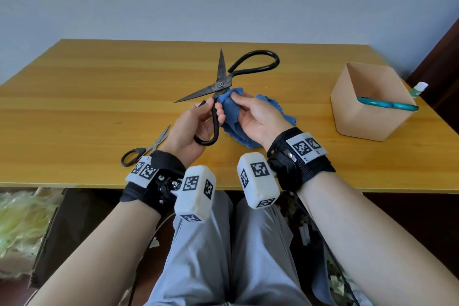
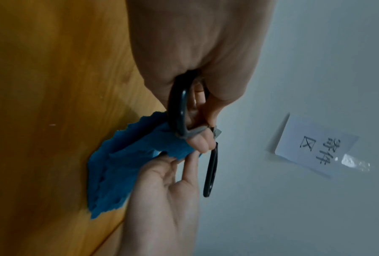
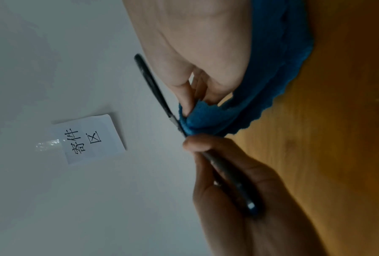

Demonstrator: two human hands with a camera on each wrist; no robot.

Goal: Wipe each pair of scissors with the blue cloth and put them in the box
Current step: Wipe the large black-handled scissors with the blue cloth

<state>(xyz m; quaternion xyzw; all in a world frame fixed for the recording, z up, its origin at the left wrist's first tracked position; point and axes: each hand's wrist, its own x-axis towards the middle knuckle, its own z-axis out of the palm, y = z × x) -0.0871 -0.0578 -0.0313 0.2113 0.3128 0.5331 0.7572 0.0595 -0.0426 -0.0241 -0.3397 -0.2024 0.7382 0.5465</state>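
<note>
Large black iron scissors point(image 1: 221, 74) are held spread open above the middle of the table. My left hand point(image 1: 198, 122) grips their lower handle loop point(image 2: 179, 110), thumb near the pivot. My right hand point(image 1: 253, 114) pinches the blue cloth point(image 1: 231, 99) against the scissors just below the pivot; the rest of the cloth point(image 2: 111, 171) hangs down to the table. The cloth point(image 3: 208, 119) wraps the metal in the right wrist view. Small black-handled scissors point(image 1: 146, 148) lie on the table at my left wrist. The tan box point(image 1: 367, 102) stands at the right with teal scissors point(image 1: 387, 104) in it.
The wooden table point(image 1: 74, 97) runs to a pale wall. A small white-capped bottle point(image 1: 419, 88) lies behind the box at the table's right edge. A paper note point(image 2: 315, 143) is taped to the wall.
</note>
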